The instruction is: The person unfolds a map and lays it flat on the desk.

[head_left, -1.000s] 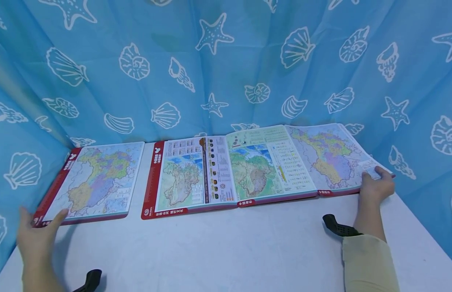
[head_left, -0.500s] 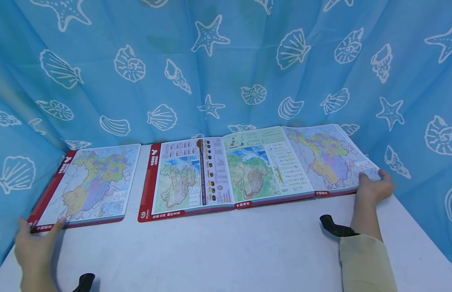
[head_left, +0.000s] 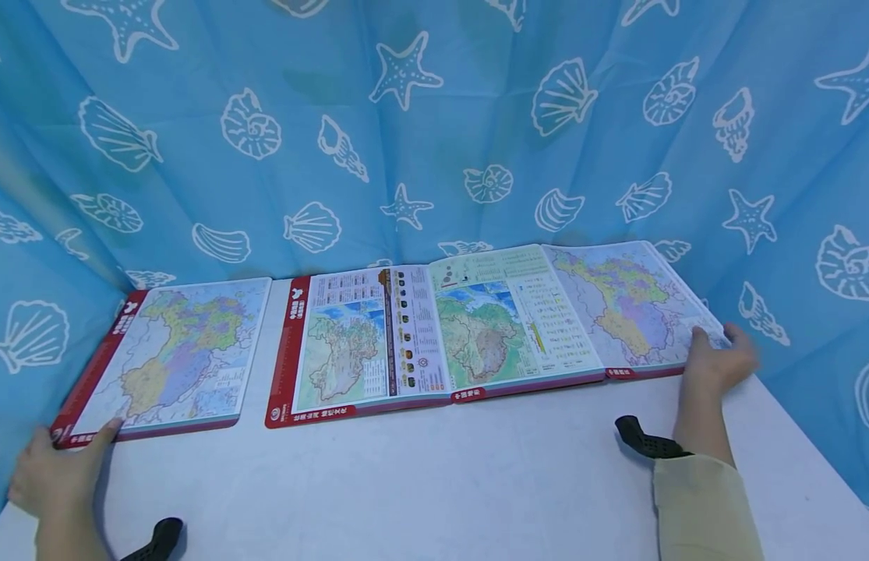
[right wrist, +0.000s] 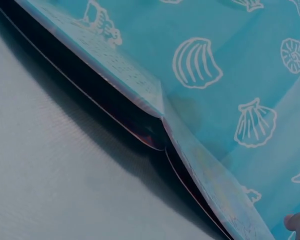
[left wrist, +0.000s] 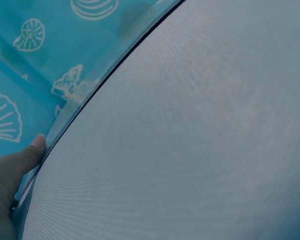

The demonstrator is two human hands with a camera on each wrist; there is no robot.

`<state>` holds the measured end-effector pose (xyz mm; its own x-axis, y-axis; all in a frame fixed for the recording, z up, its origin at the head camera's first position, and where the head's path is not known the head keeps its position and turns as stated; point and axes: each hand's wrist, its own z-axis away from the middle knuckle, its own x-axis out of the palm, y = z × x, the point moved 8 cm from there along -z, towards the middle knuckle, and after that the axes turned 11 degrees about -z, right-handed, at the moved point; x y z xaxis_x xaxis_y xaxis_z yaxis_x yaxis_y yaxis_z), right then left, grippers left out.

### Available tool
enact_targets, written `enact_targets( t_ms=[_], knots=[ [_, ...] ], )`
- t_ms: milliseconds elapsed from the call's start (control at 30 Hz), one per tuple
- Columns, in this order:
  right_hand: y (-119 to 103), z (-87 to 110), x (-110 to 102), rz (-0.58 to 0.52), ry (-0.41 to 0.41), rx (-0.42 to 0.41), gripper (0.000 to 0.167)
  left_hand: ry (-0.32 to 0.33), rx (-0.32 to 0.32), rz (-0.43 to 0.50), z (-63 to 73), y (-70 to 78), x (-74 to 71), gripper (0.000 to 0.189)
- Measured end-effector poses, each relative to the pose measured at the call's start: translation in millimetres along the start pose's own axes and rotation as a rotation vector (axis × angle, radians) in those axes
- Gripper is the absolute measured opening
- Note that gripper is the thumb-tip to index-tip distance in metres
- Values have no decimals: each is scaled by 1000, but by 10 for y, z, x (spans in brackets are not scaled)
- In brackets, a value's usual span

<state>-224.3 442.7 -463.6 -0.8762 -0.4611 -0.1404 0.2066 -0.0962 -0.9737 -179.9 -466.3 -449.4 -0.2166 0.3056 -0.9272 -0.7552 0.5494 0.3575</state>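
At the left of the head view lies a folded map (head_left: 196, 351) with a red left border. My left hand (head_left: 55, 475) grips its near left corner, thumb on the top face, other fingers around the outer edge. In the left wrist view my left thumb (left wrist: 36, 146) presses at the map's edge. Farther right, a folding map (head_left: 486, 335) lies unfolded in three panels, with raised folds between them. My right hand (head_left: 718, 365) holds its near right corner, thumb on top. The right wrist view shows the folding map's edge (right wrist: 115, 80) standing above the table, and my thumb tip (right wrist: 297, 222).
A white table (head_left: 406, 483) carries both maps, with a narrow gap between them. Behind and along both sides hangs a blue curtain (head_left: 434, 140) with white shells and starfish. Black curved pieces (head_left: 648, 438) stick out at both wrists.
My left fingers have curled in closer around the left map's corner. The head view has shifted slightly. My right hand and the unfolded map stay in place.
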Motion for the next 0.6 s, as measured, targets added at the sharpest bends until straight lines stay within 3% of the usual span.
enact_targets(
  t_ms=[267,367,533,600],
  knots=[
    [-95,54,102,13,-83,-56,56,24,-16,8,6,8,-22,81],
    [-191,96,142,-28,-119,-83,57,16,-19,-4,5,3,-11,82],
    [-357,215,275,-41,-223,-159,54,1,-20,-18,-3,-6,1,83],
    [-406,287,345,4,-260,-201,54,0,-21,-16,-1,-12,-2,83]
  ],
)
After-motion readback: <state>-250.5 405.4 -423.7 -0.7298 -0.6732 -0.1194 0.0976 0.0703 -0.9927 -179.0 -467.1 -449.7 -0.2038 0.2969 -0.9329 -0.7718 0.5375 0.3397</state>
